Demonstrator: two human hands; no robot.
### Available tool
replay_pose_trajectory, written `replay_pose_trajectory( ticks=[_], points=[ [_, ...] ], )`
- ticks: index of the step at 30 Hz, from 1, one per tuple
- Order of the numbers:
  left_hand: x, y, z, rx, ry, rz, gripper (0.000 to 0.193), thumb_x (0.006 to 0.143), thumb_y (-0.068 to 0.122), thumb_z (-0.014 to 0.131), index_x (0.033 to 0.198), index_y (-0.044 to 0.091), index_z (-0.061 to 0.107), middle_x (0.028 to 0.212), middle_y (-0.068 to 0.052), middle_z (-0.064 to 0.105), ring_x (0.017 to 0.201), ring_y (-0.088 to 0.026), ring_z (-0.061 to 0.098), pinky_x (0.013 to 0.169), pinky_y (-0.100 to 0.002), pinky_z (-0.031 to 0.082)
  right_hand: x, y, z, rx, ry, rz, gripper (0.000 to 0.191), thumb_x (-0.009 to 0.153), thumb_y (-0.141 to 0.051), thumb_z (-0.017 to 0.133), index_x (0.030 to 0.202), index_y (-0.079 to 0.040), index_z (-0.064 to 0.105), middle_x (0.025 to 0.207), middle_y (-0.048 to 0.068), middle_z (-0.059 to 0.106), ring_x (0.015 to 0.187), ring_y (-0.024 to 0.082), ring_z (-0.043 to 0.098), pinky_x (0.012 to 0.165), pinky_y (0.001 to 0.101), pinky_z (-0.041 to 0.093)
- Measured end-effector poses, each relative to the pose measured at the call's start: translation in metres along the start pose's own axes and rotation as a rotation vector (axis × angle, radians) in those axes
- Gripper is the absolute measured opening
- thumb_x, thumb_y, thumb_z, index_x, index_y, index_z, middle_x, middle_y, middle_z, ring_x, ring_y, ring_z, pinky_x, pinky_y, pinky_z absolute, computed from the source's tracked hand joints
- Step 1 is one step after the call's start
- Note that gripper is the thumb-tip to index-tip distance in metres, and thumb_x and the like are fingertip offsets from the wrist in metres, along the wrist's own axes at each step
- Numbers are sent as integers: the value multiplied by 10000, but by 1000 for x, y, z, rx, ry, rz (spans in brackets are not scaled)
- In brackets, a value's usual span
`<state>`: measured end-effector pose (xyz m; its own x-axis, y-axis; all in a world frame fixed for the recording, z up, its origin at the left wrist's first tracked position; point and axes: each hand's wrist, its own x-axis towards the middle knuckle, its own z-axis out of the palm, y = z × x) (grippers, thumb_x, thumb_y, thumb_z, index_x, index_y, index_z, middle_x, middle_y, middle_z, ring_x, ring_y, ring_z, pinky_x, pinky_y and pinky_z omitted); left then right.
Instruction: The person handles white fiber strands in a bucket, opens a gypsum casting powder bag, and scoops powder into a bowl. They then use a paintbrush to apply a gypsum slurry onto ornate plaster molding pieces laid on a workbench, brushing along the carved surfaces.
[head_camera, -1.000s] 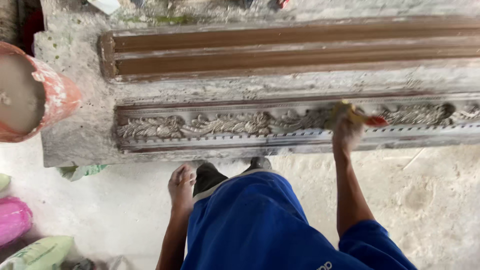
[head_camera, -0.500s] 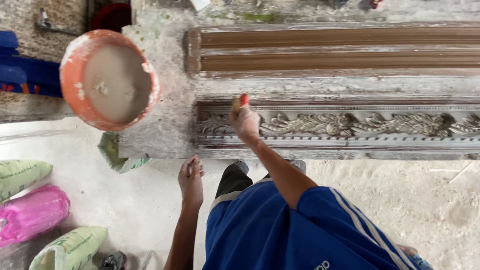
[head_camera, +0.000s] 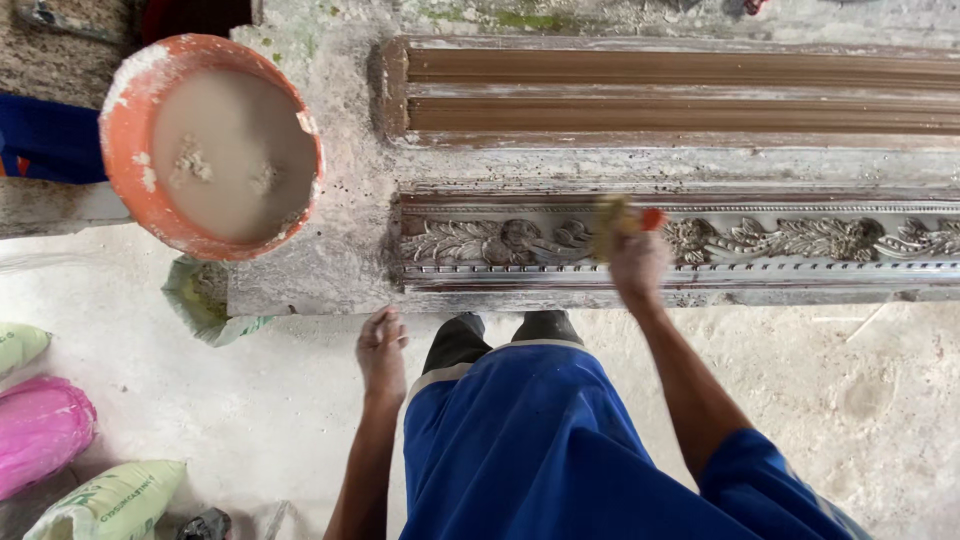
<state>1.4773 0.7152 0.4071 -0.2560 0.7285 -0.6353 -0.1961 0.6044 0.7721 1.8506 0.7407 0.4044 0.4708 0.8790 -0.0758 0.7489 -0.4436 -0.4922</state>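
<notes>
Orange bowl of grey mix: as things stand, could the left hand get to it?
Probably yes. The left hand hangs empty below the slab edge, and the orange bowl sits up-left of it with nothing visible between.

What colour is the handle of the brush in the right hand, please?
Orange-red, seen in the head view: the brush in the right hand.

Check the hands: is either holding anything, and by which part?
The right hand holds a brush by its orange handle end, with the bristles on the carved mould. The left hand hangs free and holds nothing.
</notes>
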Motion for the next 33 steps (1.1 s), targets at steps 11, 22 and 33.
replay_pose_trajectory(
  ticks=[11, 22, 33],
  points=[
    [5, 17, 3, 95, -60, 11, 247, 1003, 234, 657, 1169, 54, 686, 951, -6, 666, 805, -79, 606, 707, -254, 512, -2, -184, 115, 167, -515, 215, 518, 1093, -482, 472, 985, -20, 679, 786, 127, 719, 554, 185, 688, 491, 346, 546],
    [-2, 20, -25, 53, 83, -59, 303, 1006, 254, 644, 1206, 28, 668, 963, -22, 665, 834, -104, 620, 731, -274, 520, 5, -192, 102, -3, -399, -33, 348, 1118, -298, 441, 1050, -43, 668, 666, 49, 643, 450, 121, 549, 332, 325, 438],
    [7, 15, -22, 46, 38, -38, 288, 1010, 241, 640, 1201, 29, 672, 928, -20, 673, 819, -99, 627, 709, -269, 517, -25, -197, 140, 667, -242, -534, 337, 1062, -310, 601, 1222, -13, 604, 995, 140, 726, 803, 204, 702, 588, 360, 585]
  ],
)
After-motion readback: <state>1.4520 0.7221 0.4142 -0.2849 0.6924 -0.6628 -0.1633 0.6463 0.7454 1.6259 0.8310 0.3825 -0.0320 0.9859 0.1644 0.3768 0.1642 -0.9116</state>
